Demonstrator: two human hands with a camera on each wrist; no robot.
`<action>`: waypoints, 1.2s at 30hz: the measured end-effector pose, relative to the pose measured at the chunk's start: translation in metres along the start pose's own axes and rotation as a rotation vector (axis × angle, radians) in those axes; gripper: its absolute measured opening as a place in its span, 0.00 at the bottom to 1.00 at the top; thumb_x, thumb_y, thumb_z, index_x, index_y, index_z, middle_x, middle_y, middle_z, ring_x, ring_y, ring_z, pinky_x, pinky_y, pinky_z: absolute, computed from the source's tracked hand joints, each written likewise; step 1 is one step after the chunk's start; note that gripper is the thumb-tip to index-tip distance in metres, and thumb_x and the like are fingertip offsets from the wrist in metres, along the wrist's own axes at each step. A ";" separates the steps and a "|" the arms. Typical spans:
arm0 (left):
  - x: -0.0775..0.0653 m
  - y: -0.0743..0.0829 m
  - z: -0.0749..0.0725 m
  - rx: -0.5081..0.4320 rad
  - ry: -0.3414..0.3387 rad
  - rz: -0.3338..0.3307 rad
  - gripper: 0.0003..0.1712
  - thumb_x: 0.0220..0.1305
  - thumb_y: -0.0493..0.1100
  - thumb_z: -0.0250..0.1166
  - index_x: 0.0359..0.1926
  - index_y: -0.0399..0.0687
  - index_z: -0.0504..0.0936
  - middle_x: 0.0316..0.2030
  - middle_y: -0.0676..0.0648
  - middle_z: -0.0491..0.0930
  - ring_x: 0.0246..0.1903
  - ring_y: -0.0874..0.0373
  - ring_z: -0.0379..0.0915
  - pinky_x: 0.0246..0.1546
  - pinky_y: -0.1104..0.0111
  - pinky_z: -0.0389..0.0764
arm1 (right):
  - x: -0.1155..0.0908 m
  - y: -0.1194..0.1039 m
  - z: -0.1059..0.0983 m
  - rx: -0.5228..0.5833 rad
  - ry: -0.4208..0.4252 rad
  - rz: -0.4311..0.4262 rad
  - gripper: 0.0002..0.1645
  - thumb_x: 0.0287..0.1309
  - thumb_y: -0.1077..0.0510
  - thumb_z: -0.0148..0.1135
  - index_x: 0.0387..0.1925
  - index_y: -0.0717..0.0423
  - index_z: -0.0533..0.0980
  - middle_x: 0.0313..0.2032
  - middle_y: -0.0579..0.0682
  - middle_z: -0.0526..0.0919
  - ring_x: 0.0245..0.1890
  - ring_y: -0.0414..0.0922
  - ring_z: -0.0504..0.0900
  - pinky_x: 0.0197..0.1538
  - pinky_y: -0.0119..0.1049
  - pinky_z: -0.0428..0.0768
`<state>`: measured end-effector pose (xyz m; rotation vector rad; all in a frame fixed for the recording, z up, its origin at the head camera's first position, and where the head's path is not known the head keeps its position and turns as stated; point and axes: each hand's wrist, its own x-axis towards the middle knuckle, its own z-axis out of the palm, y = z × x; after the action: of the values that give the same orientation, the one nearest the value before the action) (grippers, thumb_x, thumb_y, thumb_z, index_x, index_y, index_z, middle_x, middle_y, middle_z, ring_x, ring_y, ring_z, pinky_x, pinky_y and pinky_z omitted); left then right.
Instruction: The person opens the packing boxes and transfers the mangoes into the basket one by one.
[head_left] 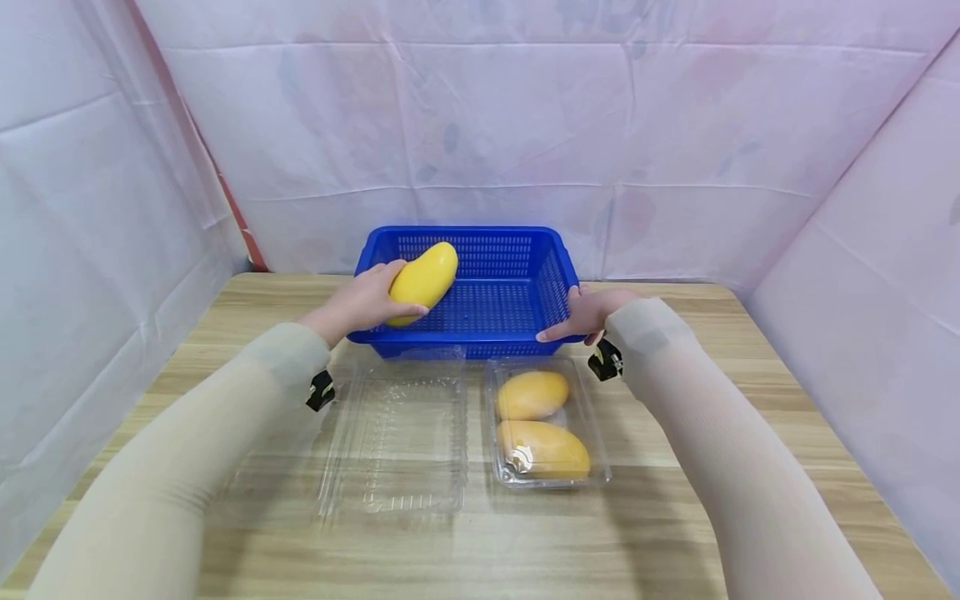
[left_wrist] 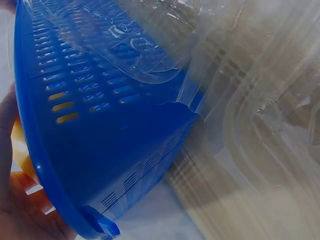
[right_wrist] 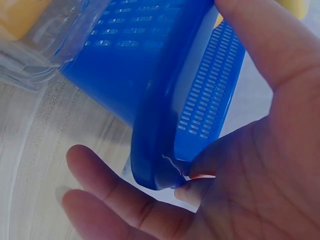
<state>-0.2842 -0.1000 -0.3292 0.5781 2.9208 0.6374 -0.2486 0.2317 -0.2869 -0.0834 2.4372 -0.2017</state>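
Nearest us, two pale sleeves, the left sleeve (head_left: pixel 172 450) and the right sleeve (head_left: pixel 735 467), reach forward over a wood-grain tabletop (head_left: pixel 757 375), one on either side of the space in front of a blue basket (head_left: pixel 465 337). In front of the basket, toward its right end, we find a clear plastic box (head_left: pixel 596 477) with two orange-yellow mangoes in it: the nearer mango (head_left: pixel 555 454) lies farther from the basket, the other mango (head_left: pixel 532 395) closer to it. In front of the basket's left half sits a second clear container (head_left: pixel 412 467), see-through down to the wood; we cannot tell whether it touches the basket

At the basket's front right corner, the right hand (head_left: pixel 592 312) holds the rim, thumb laid over it, two fingers extended loosely below the corner. At the basket's left end, the left hand (head_left: pixel 363 296) grips a bright yellow mango (head_left: pixel 427 275), fingers and thumb spread wide around it. This mango is tilted, inside the basket's left end, its yellow showing through the slotted wall in the left wrist view; whether it rests on the basket's floor we cannot tell. Behind the basket hangs creased, pale pink cloth (head_left: pixel 517 108)
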 end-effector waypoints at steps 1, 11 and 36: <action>0.001 0.000 0.000 0.001 -0.001 0.001 0.63 0.41 0.80 0.58 0.69 0.46 0.56 0.53 0.42 0.69 0.43 0.49 0.68 0.41 0.54 0.72 | 0.000 0.000 0.000 -0.003 -0.002 0.003 0.72 0.53 0.27 0.53 0.66 0.73 0.25 0.68 0.70 0.26 0.39 0.49 0.82 0.44 0.37 0.77; 0.010 0.003 -0.003 0.026 -0.082 -0.013 0.56 0.48 0.74 0.61 0.72 0.54 0.52 0.57 0.42 0.69 0.48 0.49 0.68 0.47 0.52 0.70 | 0.000 -0.001 -0.001 -0.035 0.021 0.025 0.74 0.48 0.23 0.52 0.67 0.71 0.26 0.68 0.69 0.27 0.37 0.46 0.83 0.61 0.50 0.64; 0.009 0.013 0.000 0.118 -0.171 -0.169 0.59 0.50 0.72 0.60 0.70 0.38 0.51 0.51 0.36 0.72 0.41 0.47 0.69 0.41 0.56 0.71 | -0.002 -0.003 0.002 0.008 0.009 0.020 0.71 0.52 0.27 0.53 0.67 0.71 0.24 0.68 0.68 0.25 0.39 0.47 0.82 0.57 0.49 0.69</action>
<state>-0.2881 -0.0851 -0.3239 0.3710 2.8198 0.3778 -0.2461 0.2288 -0.2865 -0.0547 2.4451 -0.2031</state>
